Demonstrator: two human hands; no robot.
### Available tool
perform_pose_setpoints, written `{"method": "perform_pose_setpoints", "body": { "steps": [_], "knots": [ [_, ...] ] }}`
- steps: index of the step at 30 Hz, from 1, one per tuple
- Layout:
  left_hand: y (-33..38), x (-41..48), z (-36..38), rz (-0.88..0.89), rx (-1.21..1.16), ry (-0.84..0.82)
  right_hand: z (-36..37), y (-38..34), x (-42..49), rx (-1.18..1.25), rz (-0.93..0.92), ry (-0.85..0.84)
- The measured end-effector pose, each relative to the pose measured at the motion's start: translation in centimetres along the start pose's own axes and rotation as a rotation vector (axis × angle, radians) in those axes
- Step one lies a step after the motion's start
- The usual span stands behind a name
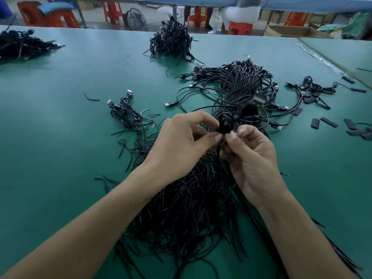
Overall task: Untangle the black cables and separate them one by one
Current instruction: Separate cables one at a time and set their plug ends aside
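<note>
A big bundle of black cables point(203, 198) lies on the green table point(60, 137), running from the near edge up to a fan of USB plugs point(237, 77). Above it I hold a small black coiled cable knot point(225, 123). My left hand point(185, 141) pinches its left side with thumb and forefinger. My right hand point(251, 154) grips its lower right with curled fingers. A USB plug point(255, 101) of the held cable sticks up to the right, blurred.
A smaller tangle of cables point(128, 113) lies to the left. Black cable piles sit at the far centre point(171, 41) and far left point(22, 44). Short black sleeve pieces point(330, 122) and a small cable group point(314, 89) lie at right. Red stools point(48, 15) stand beyond the table.
</note>
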State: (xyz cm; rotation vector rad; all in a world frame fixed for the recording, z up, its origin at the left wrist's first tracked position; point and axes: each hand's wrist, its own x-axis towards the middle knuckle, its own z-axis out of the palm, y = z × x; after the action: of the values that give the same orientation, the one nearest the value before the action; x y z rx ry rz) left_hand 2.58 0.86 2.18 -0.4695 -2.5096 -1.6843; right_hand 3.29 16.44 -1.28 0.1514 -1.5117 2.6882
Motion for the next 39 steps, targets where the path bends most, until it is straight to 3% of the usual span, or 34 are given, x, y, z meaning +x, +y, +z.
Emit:
{"method": "perform_pose_setpoints", "body": {
  "steps": [5, 9, 13, 18, 26, 32, 36, 39],
  "knots": [
    [0.8, 0.2, 0.1, -0.138, -0.24, -0.022, -0.1, 0.1, -0.1, -0.184, -0.094, -0.005],
    [0.7, 0.1, -0.3, -0.15, -0.404, -0.063, 0.0, 0.1, -0.2, -0.171, -0.102, -0.04],
    [0.0, 0.2, -0.2, -0.033, -0.285, -0.073, 0.0, 0.2, -0.2, -0.144, -0.066, 0.001],
    [0.1, 0.3, -0.5, 0.116, -0.188, -0.062, 0.1, 0.2, -0.2, 0.058, 0.03, -0.057],
    [0.5, -0.3, -0.4, 0.464, 0.411, 0.02, 0.2, 0.2, -0.3, 0.21, 0.144, -0.073],
    [0.5, -0.1, -1.2, 0.528, 0.407, -0.053, -0.1, 0.3, -0.5, 0.181, 0.113, -0.002],
    [-0.3, 0.7, -2.3, 0.572, 0.578, -0.021, -0.1, 0.3, -0.5, -0.126, -0.049, 0.089],
    [-1.6, 1.7, -4.3, 0.552, 0.622, 0.231, -0.2, 0.7, -0.6, -0.659, -0.292, 0.237]
  ]
}}
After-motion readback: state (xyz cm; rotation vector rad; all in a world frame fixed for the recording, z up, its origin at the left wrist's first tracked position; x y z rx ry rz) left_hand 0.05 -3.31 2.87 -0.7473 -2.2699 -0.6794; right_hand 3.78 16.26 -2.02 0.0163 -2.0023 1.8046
